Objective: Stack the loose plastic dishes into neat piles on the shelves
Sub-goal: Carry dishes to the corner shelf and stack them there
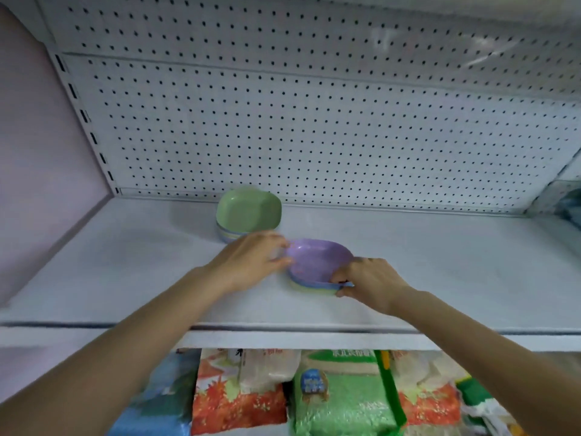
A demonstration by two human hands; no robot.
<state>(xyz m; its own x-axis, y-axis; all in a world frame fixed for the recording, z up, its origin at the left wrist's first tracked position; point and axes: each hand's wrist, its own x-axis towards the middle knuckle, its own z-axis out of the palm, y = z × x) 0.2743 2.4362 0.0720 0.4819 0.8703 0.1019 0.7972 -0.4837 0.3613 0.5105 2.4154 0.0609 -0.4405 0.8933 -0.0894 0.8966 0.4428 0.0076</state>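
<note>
A small pile of plastic dishes with a purple dish (317, 256) on top rests on the white shelf (440, 272); blue and pale green rims show beneath it. My left hand (251, 259) grips the pile's left rim. My right hand (371, 281) pinches the blue rim at the front right. Behind and to the left stands a second pile topped by a green dish (248, 212), with pastel rims under it, close to the back panel.
A white pegboard back panel (314, 127) rises behind the shelf, and a pink wall (37, 152) closes the left side. Below the shelf edge lie several bags of rice (342, 401). Some blurred packaging (569, 209) sits at the far right.
</note>
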